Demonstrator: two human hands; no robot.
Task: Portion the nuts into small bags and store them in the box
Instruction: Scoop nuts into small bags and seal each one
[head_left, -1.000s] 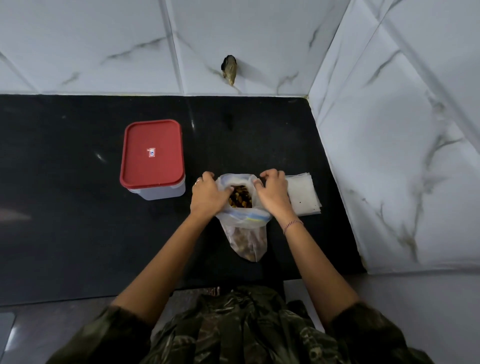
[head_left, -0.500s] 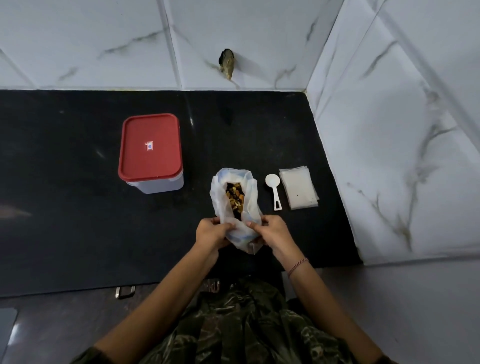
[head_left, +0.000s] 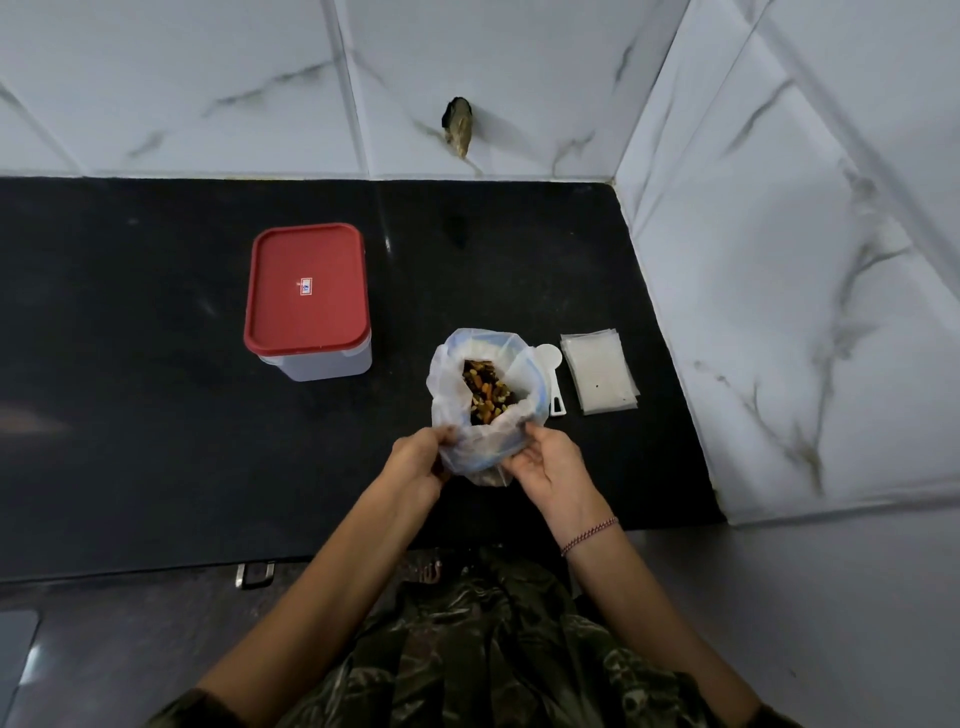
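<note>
Near the countertop (head_left: 156, 415) front edge, left hand (head_left: 415, 462) and right hand (head_left: 548, 465) grip the nut bag (head_left: 452, 374) low down. Likely limp, slippery plastic; better supported underneath.

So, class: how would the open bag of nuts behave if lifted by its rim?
Probably floppy: the bag has thin, crumpled walls. Likely bottom-heavy, as the nuts sit below the rim. Might slump and spill; the left hand and right hand hold its base.
</note>
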